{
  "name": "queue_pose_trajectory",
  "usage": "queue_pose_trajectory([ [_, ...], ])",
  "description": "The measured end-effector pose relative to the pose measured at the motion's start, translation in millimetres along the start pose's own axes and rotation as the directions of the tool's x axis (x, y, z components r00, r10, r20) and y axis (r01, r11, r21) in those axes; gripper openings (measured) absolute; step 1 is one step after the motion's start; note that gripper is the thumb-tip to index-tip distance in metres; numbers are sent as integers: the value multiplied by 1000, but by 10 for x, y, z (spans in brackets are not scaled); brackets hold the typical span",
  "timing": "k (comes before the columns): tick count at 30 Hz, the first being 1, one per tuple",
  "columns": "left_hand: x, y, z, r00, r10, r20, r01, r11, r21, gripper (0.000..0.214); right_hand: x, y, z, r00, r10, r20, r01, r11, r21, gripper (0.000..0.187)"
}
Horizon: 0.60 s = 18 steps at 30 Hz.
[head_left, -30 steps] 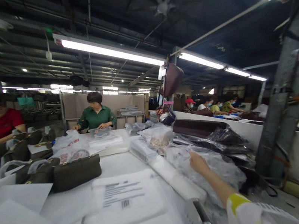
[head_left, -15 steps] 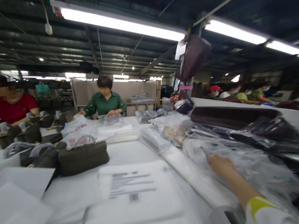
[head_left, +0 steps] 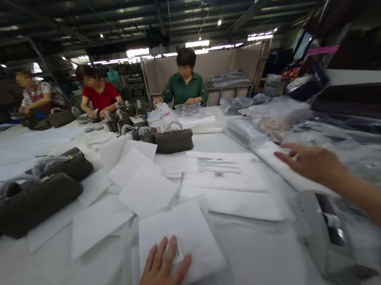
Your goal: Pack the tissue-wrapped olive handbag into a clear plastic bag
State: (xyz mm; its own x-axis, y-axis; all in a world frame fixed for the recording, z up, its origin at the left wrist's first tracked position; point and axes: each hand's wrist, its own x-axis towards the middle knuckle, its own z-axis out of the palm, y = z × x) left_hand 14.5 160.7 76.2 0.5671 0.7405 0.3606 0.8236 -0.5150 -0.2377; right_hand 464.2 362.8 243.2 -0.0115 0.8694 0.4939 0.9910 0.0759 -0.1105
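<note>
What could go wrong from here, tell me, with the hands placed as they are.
Left hand: it lies on a white sheet with fingers partly over a barcode label, so pressing or dragging might crease the sheet or shift the label.

Right hand: its forearm passes close to a gray dispenser, in this view, and could bump it.

Loose white papers overlap untidily, so a sweep of the left arm might scatter them.

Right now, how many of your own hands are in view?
2: the left hand, spread on a white sheet, partly over its label; the right hand, beyond the grey device, contact unclear. Neither is hidden.
</note>
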Motion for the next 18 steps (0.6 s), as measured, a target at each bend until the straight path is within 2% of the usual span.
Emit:
queue_pose_trajectory([
  [2,-28,14,-77,992,-82,99,92,990,-110,81,-679,-551,-32,973,-154,173,134,983,123,51],
  [4,-65,29,-127,984,-99,150,129,971,-201,72,-1437,-936,-37,848,-376,373,235,898,373,69],
  [5,-78,33,-142,982,-98,163,135,963,-234,68,-1800,-1081,-13,804,-424,417,235,871,432,83],
  [6,-85,33,-152,981,-95,167,137,956,-260,66,-2127,-1206,37,779,-452,433,230,850,474,94],
  [7,-87,31,-157,982,-92,163,136,951,-278,64,-2405,-1319,113,775,-466,426,218,831,513,100],
  [8,-85,26,-159,983,-93,158,136,948,-289,62,-2625,-1424,209,801,-444,402,185,821,540,99],
  [9,-82,19,-158,984,-93,152,135,946,-296,62,-2787,-1522,315,856,-378,351,135,821,555,88],
  [10,-81,10,-153,985,-93,148,134,944,-300,62,-2896,-1610,417,911,-299,284,87,812,577,66],
  [11,-84,-1,-146,985,-89,145,130,944,-303,61,-2964,-1683,503,944,-238,229,60,805,590,46],
  [12,-92,-13,-136,986,-84,143,125,944,-304,61,-3006,-1734,564,962,-201,182,55,801,596,38],
  [14,-120,-36,-112,987,-77,140,117,947,-299,62,-3074,-1752,602,980,-181,80,102,811,576,39],
  [16,-154,-52,-87,988,-71,139,109,951,-288,64,-3197,-1659,571,986,-165,-7,144,838,526,37],
  [18,-176,-53,-71,989,-57,138,95,955,-282,67,-3399,-1512,537,991,-128,-30,126,864,488,36],
])
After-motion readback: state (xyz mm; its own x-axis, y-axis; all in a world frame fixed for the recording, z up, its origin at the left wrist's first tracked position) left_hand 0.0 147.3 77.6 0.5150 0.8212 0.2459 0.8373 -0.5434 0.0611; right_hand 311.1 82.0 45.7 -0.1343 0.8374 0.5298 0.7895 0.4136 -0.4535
